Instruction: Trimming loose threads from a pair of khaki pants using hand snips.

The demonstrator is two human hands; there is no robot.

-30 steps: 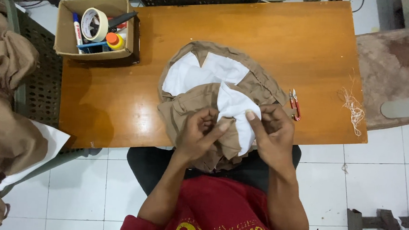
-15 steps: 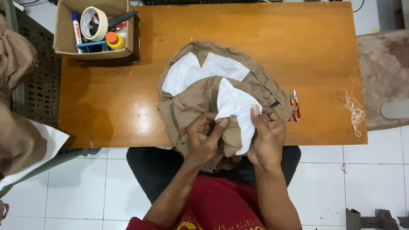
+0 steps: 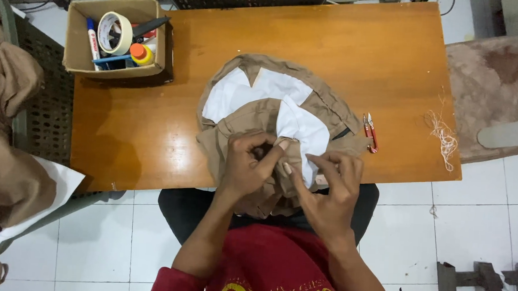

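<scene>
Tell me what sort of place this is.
Probably a small garment or tailoring workshop: a tan garment with white lining on a wooden table, red thread snips, loose thread, more tan cloth piled nearby.

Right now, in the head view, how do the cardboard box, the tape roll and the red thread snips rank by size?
1. cardboard box
2. tape roll
3. red thread snips, longish but far slimmer than the roll

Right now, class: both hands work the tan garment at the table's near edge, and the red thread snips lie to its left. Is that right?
Not quite. The head view shows the red thread snips lying to the right of the tan garment. Both hands, left and right, do work it at the table's near edge.
</scene>
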